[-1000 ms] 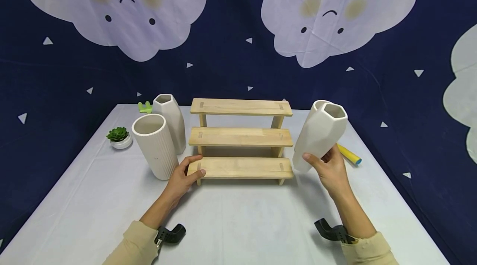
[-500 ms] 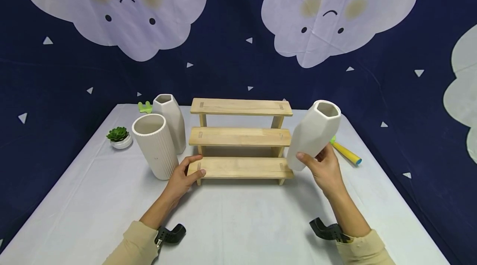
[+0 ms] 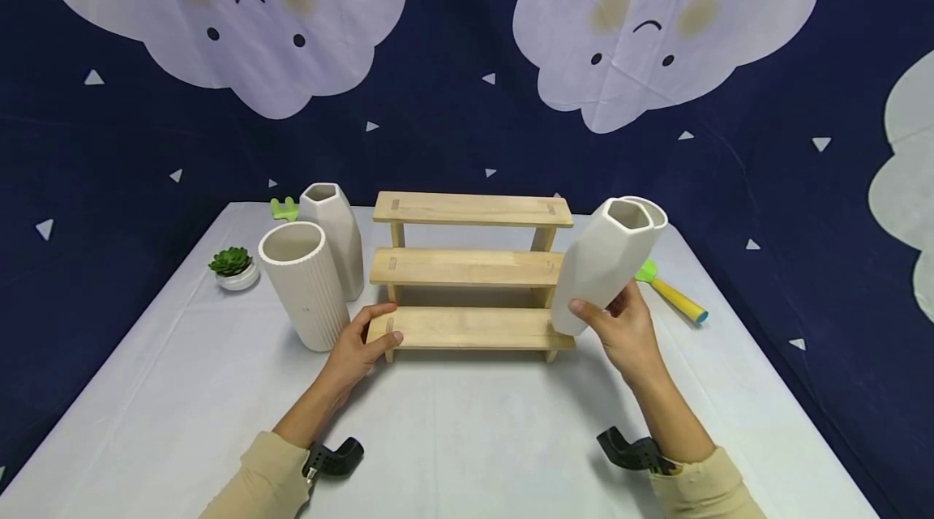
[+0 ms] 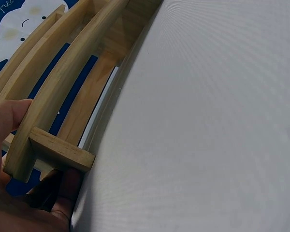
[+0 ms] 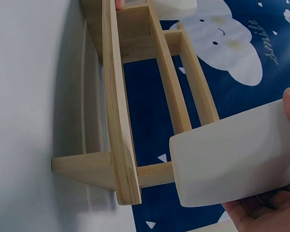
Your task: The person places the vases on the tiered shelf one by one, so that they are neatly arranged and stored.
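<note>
My left hand (image 3: 355, 349) grips the left end of the lowest tier of a three-tier wooden display stand (image 3: 467, 328). In the left wrist view its thumb (image 4: 9, 116) lies against the board, with fingers round the end beside the leg. My right hand (image 3: 623, 332) holds a white faceted vase (image 3: 600, 268) by its lower part. That vase leans with its mouth to the upper right, its base at the right end of the lowest tier; whether they touch I cannot tell. The right wrist view shows the vase's base (image 5: 217, 159) near the boards' ends.
Left of the stand are a ribbed white vase (image 3: 306, 292), another faceted vase (image 3: 337, 243), a potted succulent (image 3: 235, 269) and a green fork-like piece (image 3: 284, 210). Another white vase (image 3: 659, 215) shows behind the held one. A yellow-handled green tool (image 3: 679, 298) lies on the right.
My right hand has moved left with the faceted vase, from beside the stand to over its right end. More of the yellow-handled tool shows. The left hand has not moved.
</note>
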